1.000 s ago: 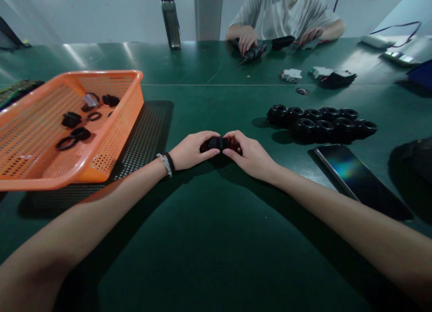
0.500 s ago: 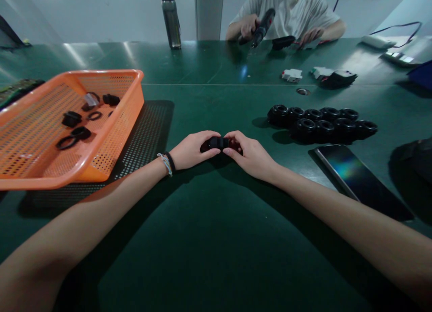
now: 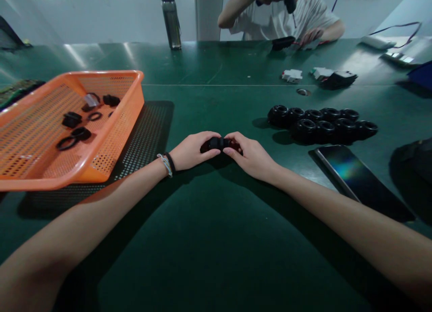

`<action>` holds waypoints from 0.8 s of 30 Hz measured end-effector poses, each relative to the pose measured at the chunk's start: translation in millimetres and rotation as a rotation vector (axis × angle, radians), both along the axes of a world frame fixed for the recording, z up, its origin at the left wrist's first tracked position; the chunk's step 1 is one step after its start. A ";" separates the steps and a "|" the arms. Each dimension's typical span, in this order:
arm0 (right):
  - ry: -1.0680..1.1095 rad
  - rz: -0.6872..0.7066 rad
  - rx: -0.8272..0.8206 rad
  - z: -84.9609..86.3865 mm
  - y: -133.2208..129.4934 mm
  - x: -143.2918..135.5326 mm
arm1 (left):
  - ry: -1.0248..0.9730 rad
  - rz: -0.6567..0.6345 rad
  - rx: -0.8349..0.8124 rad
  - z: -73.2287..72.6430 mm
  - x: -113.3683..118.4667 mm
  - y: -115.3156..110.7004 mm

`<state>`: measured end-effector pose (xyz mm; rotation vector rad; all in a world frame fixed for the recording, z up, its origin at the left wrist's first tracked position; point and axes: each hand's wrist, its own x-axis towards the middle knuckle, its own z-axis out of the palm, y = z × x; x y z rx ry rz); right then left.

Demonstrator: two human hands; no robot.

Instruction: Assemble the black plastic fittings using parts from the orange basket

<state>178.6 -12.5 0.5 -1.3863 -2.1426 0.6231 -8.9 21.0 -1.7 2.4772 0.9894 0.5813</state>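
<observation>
Between my two hands is a small black plastic fitting (image 3: 218,143), held low over the green table (image 3: 216,240). My left hand (image 3: 199,149) grips its left end with thumb and fingers, and a light bracelet and a black band circle that wrist. On the other end, the thumb and fingers of my right hand (image 3: 246,152) are closed. Both sets of fingertips nearly meet, so much of the fitting is hidden. Several glossy black round parts (image 3: 324,123) stand grouped beyond my right hand.
An orange basket (image 3: 97,168) at left holds black rings and fittings. To the right lie a phone (image 3: 361,179) and a dark object (image 3: 415,163). White parts (image 3: 292,75) and a bottle (image 3: 171,24) stand farther back. Across the table a person (image 3: 270,20) raises a power driver (image 3: 290,1).
My hands and the black fitting stay practically where they were. Across the table, the other person has lifted the power driver up from near the tabletop.
</observation>
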 end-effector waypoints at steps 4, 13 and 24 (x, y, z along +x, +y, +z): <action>-0.007 0.001 0.007 -1.1 0.2 0.4 | -0.008 -0.009 0.005 -0.4 0.2 -0.1; -0.020 -0.014 -0.003 -0.6 0.0 -0.8 | -0.012 -0.009 0.003 -0.8 0.4 0.5; 0.060 0.023 0.030 -2.5 -1.4 1.3 | -0.008 -0.005 0.007 -1.0 0.4 0.1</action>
